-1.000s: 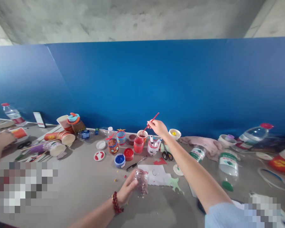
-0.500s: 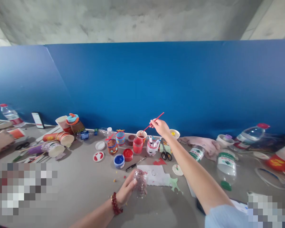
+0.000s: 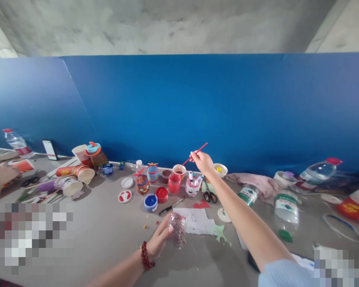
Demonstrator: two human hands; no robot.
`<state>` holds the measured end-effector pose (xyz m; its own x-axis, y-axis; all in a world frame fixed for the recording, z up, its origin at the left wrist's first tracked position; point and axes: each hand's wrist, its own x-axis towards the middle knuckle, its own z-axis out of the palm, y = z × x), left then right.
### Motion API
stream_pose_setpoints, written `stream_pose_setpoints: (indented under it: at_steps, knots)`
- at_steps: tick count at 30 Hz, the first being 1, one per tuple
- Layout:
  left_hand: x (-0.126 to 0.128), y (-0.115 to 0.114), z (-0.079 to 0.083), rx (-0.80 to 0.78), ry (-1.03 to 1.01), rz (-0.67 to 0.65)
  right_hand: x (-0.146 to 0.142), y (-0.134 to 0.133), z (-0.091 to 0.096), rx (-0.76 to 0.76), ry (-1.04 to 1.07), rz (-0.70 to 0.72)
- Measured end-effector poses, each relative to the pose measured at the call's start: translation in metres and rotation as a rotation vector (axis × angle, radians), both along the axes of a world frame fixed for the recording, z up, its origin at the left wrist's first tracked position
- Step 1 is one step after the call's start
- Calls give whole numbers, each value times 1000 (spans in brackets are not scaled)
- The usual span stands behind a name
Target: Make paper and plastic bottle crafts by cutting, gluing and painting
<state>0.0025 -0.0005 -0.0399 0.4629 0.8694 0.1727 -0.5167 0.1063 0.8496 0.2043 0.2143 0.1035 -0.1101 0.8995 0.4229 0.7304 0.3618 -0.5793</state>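
Note:
My left hand (image 3: 161, 238) is closed around a clear plastic bottle piece (image 3: 177, 231), held above the grey table. Pinched in my right hand (image 3: 202, 162) is a red paintbrush (image 3: 200, 150), slanting down with its tip inside a paper cup (image 3: 179, 170) of dark liquid. Just in front of that cup stands a red-painted cup (image 3: 174, 183). Open jars of red paint (image 3: 162, 194) and blue paint (image 3: 151, 202) sit to its left. A decorated cat-face cup (image 3: 192, 186) with markers is below my right hand.
Black scissors (image 3: 210, 197), a black pen (image 3: 171, 206) and cut white paper (image 3: 194, 220) lie centrally. Paper cups (image 3: 85, 173) and brushes are at left, near another person's hand (image 3: 1, 175). Plastic bottles (image 3: 287, 211) and a pink cloth (image 3: 254, 184) lie right. A blue panel (image 3: 179, 107) stands behind.
The view has shifted very slightly. My right hand keeps the paintbrush in the paper cup, and my left hand still holds the clear bottle piece.

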Motion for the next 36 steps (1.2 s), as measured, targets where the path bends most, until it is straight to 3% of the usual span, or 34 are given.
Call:
stream_pose_setpoints:
  at_steps: [7,22,28,36]
  knots:
    - [-2,1,-6,1,2,8,-4,-1,-5,7,-5,6]
    - [-1,1,-1,5,10,-4,-13,-10,-6,41,0,-14]
    - [-2,-2,8,0,20,-2,-8,-12,-7,36,65,-26]
    - [-1,1,5,4,-17,-22,8,-15,-9,48,288,-4]
